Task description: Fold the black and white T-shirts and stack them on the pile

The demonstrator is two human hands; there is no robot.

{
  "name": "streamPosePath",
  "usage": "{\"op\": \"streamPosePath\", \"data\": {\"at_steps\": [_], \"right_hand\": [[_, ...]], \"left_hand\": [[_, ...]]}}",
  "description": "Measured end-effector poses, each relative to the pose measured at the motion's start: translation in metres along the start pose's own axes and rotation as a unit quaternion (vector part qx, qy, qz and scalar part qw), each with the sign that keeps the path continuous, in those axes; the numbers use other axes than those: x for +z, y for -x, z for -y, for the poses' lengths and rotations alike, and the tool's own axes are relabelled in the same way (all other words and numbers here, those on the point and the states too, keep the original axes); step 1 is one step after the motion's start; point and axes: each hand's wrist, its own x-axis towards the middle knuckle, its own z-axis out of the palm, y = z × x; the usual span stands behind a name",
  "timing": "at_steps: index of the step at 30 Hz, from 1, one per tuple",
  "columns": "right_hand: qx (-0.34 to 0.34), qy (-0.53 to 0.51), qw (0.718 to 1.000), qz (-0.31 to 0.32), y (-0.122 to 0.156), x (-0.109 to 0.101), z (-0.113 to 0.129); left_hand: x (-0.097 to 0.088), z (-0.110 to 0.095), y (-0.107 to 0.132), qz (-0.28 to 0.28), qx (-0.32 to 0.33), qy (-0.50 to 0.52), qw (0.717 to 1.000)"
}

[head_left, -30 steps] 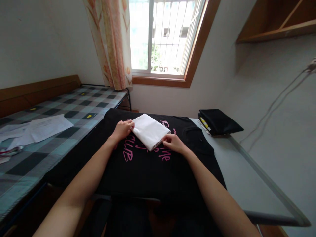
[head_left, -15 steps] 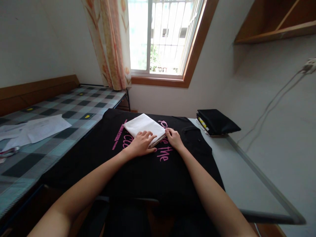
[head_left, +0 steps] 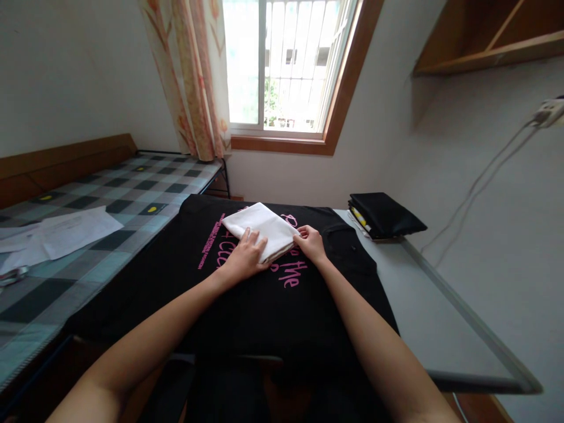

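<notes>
honestly, i'd mind the layers first. from my end of the feed, the white cloth (head_left: pixel 267 224) lies folded on the shirt (head_left: pixel 282 326), near the middle of the frame, with stacked edges showing along its lower right side. the left hand (head_left: pixel 244 257) has its fingers spread over the cloth's lower left part, pressing, i think, rather than gripping, with the thumb close to the near edge. the right hand (head_left: pixel 312 242) has thumb and forefinger drawn together in a pinch at the right-hand corner; how many layers sit between them i can't make out.

that's my main worry: if the pinch has only some of the layers, a pull could skew the fold. too light a press on the left could let the whole thing slide, as nothing else seems to pin it. a hand dragged low could ruck up the shirt, which looks loose over the table (head_left: pixel 440 311), and leave the cloth uneven. the pouch (head_left: pixel 388 216), at the right of the frame, lies well apart, so i judge a knock there unlikely.
</notes>
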Motion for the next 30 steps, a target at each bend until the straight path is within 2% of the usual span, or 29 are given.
{"op": "streamPosePath", "data": {"at_steps": [3,6,9,12,14,17,21,26,30], "right_hand": [[0.016,-0.001,1.000,0.003,0.002,-0.008,0.000],[0.024,0.000,0.998,0.065,0.007,-0.013,0.000],[0.019,-0.011,0.990,0.139,0.012,-0.015,0.001],[-0.002,-0.024,0.984,0.178,0.015,-0.014,0.002],[-0.022,-0.023,0.984,0.176,0.017,-0.013,0.002],[-0.060,-0.007,0.989,0.137,0.019,-0.011,0.004],[-0.113,-0.009,0.989,0.096,0.019,-0.009,0.006],[-0.113,0.048,0.978,0.167,0.022,-0.011,0.008],[-0.116,0.138,0.971,0.154,0.027,-0.017,0.014]], "left_hand": [[-0.003,0.015,-0.006,0.012,0.040,0.020,0.999],[-0.012,0.029,-0.010,0.018,0.040,0.015,0.999],[-0.023,0.035,-0.008,0.036,0.011,-0.004,0.999],[-0.032,0.031,-0.004,0.070,-0.049,0.016,0.996],[-0.034,0.027,-0.003,0.084,-0.093,0.065,0.990],[-0.034,0.024,-0.006,0.082,-0.149,0.139,0.976],[-0.036,0.029,-0.011,0.081,-0.181,0.194,0.961],[-0.047,0.030,-0.009,0.172,-0.139,0.207,0.953],[-0.055,0.026,-0.006,0.185,-0.101,0.136,0.968]]}}
